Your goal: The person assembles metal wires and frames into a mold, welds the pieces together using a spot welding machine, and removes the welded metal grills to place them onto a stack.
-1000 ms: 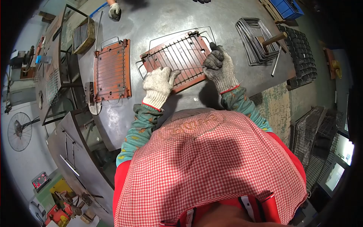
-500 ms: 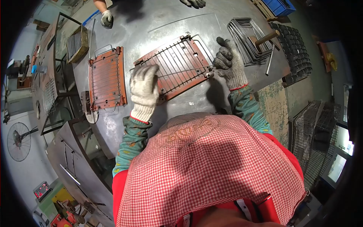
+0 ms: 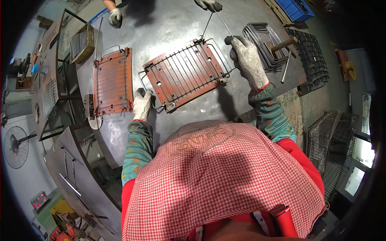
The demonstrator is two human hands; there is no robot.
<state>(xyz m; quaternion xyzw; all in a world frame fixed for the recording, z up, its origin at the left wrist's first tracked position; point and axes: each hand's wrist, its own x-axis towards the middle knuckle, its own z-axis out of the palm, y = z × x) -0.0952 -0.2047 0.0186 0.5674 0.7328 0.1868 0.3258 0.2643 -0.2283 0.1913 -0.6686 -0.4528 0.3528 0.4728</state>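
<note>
My left hand, in a pale knit glove, has its fingers closed at the lower left end of a wire frame. That frame lies around a reddish-brown jig plate with thin parallel rods across it. My right hand, gloved with dark fingertips, is closed above the jig's right end. A bent wire runs from its fingertips up to a co-worker's gloved hand; the grip itself is partly hidden. A rod end sticks out below my right hand.
A second reddish jig with rods lies on the metal table at left. Bent wire frames are stacked at right beside a wooden-handled tool. The co-worker's other gloved hand rests at the far edge.
My left hand has moved down and left off the jig to the frame's corner. My right hand has risen slightly. The co-worker's hand has reached in with a bent wire.
</note>
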